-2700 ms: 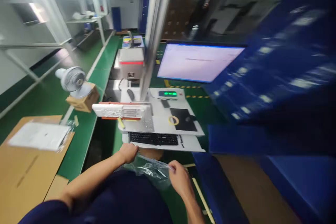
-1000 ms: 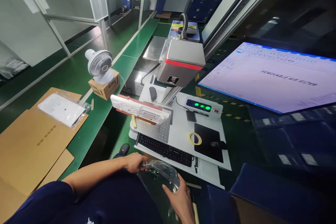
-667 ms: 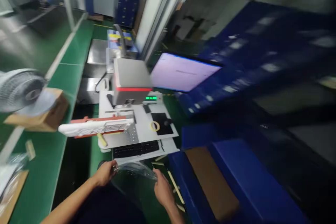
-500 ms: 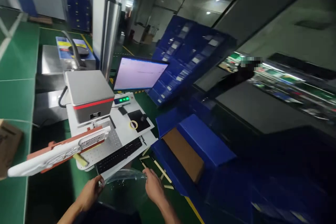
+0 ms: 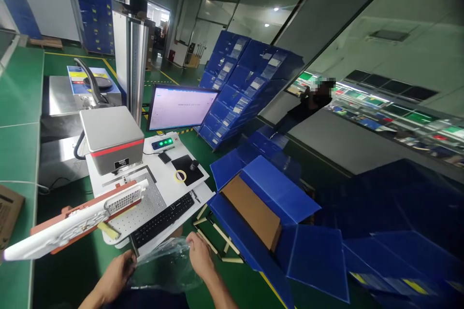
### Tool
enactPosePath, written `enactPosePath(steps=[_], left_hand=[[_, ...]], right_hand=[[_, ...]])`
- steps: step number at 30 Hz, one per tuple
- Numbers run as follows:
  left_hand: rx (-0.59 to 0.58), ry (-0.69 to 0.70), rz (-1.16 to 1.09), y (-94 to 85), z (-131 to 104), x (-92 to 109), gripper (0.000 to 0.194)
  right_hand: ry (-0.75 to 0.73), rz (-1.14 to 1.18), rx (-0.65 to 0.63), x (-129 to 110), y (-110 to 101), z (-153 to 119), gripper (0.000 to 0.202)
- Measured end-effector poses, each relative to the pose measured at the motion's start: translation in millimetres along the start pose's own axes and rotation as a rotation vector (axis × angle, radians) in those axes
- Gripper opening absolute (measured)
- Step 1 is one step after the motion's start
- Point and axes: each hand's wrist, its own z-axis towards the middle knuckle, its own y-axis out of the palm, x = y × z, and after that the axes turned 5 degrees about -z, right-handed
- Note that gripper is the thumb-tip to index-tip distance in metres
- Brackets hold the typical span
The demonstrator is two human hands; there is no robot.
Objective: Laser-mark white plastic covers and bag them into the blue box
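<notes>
A clear plastic bag (image 5: 163,263) is stretched between my two hands at the bottom of the view. My left hand (image 5: 118,273) has its fingers closed on the bag's left edge, just below the keyboard (image 5: 165,217). On the other edge, my right hand (image 5: 200,256) pinches the plastic. Left of the keyboard, a long white plastic part (image 5: 68,224) lies on a reddish-brown fixture (image 5: 47,229), beneath the grey head of a machine (image 5: 112,135).
An open blue box (image 5: 281,190) with brown cardboard (image 5: 253,207) inside stands to the right. A monitor (image 5: 181,108) and a tape roll (image 5: 180,176) are ahead. Stacked blue boxes (image 5: 232,91) and a person (image 5: 308,104) are farther back. A green bench (image 5: 21,120) runs along the left.
The view has shifted slightly and become sharper. My hands have come a little closer together, and the bag between them hangs looser and more crumpled.
</notes>
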Motion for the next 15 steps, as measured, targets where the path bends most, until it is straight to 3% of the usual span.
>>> enactPosePath(steps=[5,10,13,15], left_hand=[[0.051,-0.026,-0.032,-3.4,-14.0,-27.7,0.027],[0.154,-0.143,-0.401,-11.6,-43.7,-49.1,0.049],[0.387,-0.276,-0.643,-23.5,-63.0,-61.3,0.053],[0.638,-0.406,-0.699,-36.1,-73.9,-75.8,0.042]], right_hand=[[-0.219,0.18,-0.057,-30.6,-10.1,13.1,0.038],[-0.381,0.306,-0.235,-55.9,-10.6,31.4,0.04],[-0.438,0.325,-0.317,-68.1,-7.2,51.2,0.025],[-0.404,0.279,-0.35,-77.5,-3.0,71.0,0.048]])
